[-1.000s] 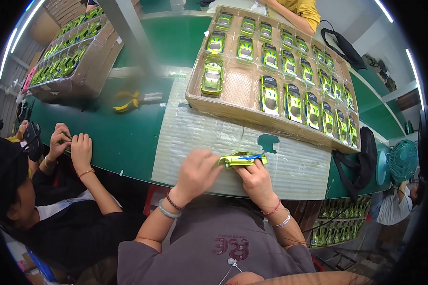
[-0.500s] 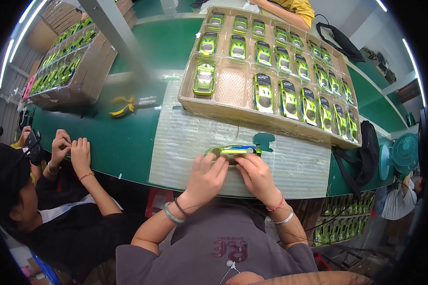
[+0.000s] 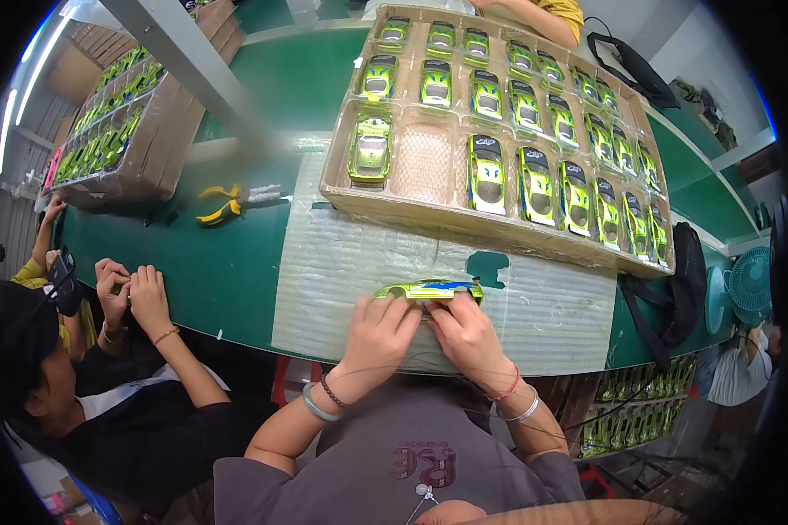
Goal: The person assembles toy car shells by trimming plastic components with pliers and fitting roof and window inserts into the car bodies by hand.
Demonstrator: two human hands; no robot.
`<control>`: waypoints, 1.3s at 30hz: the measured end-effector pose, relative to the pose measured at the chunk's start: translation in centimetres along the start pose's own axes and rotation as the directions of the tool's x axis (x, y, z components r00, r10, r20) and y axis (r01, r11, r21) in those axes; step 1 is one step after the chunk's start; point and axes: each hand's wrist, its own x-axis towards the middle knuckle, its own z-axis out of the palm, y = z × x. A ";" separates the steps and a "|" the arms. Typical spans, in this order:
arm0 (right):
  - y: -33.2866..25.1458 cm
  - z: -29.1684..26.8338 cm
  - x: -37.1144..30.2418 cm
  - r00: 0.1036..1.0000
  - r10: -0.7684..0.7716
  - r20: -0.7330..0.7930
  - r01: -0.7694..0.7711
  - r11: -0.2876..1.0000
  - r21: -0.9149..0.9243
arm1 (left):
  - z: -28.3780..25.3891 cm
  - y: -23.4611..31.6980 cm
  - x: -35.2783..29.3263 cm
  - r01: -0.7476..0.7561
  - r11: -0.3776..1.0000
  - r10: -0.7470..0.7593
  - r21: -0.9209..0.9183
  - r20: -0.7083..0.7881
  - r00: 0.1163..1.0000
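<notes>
A lime-green toy car body with a blue and white side stripe is held low over the pale foam mat. My left hand grips its left end, and my right hand grips it near the right end. The fingertips curl under its near side, so what they press there is hidden. Just beyond stands a cardboard tray with clear plastic compartments, holding several similar green car bodies. One front-row compartment holds no car.
Yellow-handled pliers lie on the green table left of the mat. Another box of car bodies stands at the far left. A co-worker's hands work at my left. A black bag and a teal fan are at the right.
The car body has tilted slightly in my hands, and my right fingers have shifted on it. The view has moved a little. The co-worker's hands at left have shifted slightly.
</notes>
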 end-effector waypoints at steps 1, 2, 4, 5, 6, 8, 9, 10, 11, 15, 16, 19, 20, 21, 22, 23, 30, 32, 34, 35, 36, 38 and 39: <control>0.1 0.1 -0.1 1.000 -0.010 0.007 0.010 1.000 -0.006 | 0.0 0.0 0.0 -0.003 1.000 0.003 0.005 0.001 1.000; 0.0 0.1 -0.1 1.000 -0.007 0.007 0.007 1.000 -0.005 | -0.1 0.0 0.1 -0.008 1.000 0.008 0.008 0.004 1.000; 0.0 0.1 0.1 1.000 -0.023 0.006 0.023 0.999 -0.035 | 0.0 0.0 0.2 -0.006 1.000 0.006 0.009 0.018 1.000; 0.0 0.1 0.1 1.000 -0.020 0.006 0.020 0.999 -0.034 | 0.0 0.0 0.3 -0.004 1.000 0.004 0.011 0.029 1.000; 0.0 0.2 0.3 0.999 -0.037 0.006 0.037 0.998 -0.049 | 0.0 0.1 0.3 -0.005 1.000 0.005 0.010 0.032 0.999; 0.0 0.2 0.1 0.999 -0.051 0.005 0.051 0.997 -0.064 | 0.1 0.1 0.3 -0.038 0.996 0.035 0.082 0.039 0.999; 0.0 0.1 0.0 0.998 -0.028 0.057 0.033 0.996 -0.088 | 0.1 0.1 0.3 -0.040 0.996 0.037 0.082 0.041 0.998; 0.0 0.0 -0.2 0.994 -0.003 0.109 0.015 0.994 -0.112 | 0.1 0.1 0.3 -0.059 0.994 0.056 0.097 0.038 0.998; 0.0 -0.1 -0.1 0.994 -0.002 0.108 0.014 0.994 -0.111 | 0.2 0.1 0.4 -0.078 0.991 0.075 0.112 0.035 0.997; -0.1 0.0 0.4 0.995 -0.061 0.084 0.072 0.989 -0.131 | 0.5 -0.2 0.6 -0.091 0.992 0.089 0.087 0.022 0.996; 0.0 0.1 0.5 0.994 -0.079 0.074 0.089 0.985 -0.149 | 0.5 -0.2 0.7 -0.094 0.992 0.093 0.081 0.017 0.996; -0.1 0.0 0.9 0.991 -0.112 0.066 0.122 0.978 -0.168 | 0.8 -0.3 0.7 -0.093 0.994 0.093 0.063 -0.004 0.996; 0.0 -0.1 0.9 0.992 -0.113 0.064 0.122 0.978 -0.170 | 0.8 -0.4 0.8 -0.093 0.994 0.094 0.051 -0.017 0.995; 0.1 0.0 0.9 0.991 -0.121 0.058 0.128 0.980 -0.150 | 0.8 -0.4 0.8 -0.096 0.994 0.097 0.052 -0.020 0.995; 0.2 0.0 0.8 0.990 -0.129 0.052 0.135 0.982 -0.130 | 0.6 -0.4 0.9 -0.096 0.995 0.096 0.038 0.007 0.995; 0.4 0.0 0.9 0.990 -0.133 0.045 0.138 0.981 -0.136 | 0.5 -0.6 1.0 -0.097 0.995 0.096 0.028 0.031 0.995; 0.8 -2.7 1.7 0.989 -0.135 0.064 0.138 0.990 -0.034 | -0.1 -1.4 1.6 0.011 0.975 0.009 -0.224 0.090 0.996; 0.6 -3.0 1.5 0.990 -0.142 0.012 0.143 0.983 -0.119 | -0.4 -1.6 1.8 0.091 0.932 -0.049 -0.352 0.127 0.991; 0.9 -2.5 1.0 0.993 -0.116 -0.029 0.110 0.979 -0.173 | -1.0 -0.9 2.4 0.046 0.964 -0.024 -0.262 0.086 0.996; 1.2 -2.3 0.9 0.993 -0.111 -0.032 0.104 0.979 -0.173 | -1.2 -0.5 2.8 0.009 0.986 -0.002 -0.164 0.041 0.999; 1.5 -2.2 0.9 0.994 -0.111 -0.025 0.106 0.983 -0.152 | -1.2 -0.2 2.9 0.006 0.986 0.002 -0.165 0.046 0.999; 1.9 -2.1 0.9 0.994 -0.106 -0.020 0.102 0.987 -0.127 | -1.1 0.3 2.9 0.008 0.997 -0.008 -0.077 -0.003 1.000; 2.0 -2.1 1.0 0.995 -0.104 -0.012 0.102 0.990 -0.095 | -0.8 0.2 3.0 0.006 0.997 -0.005 -0.076 0.003 1.000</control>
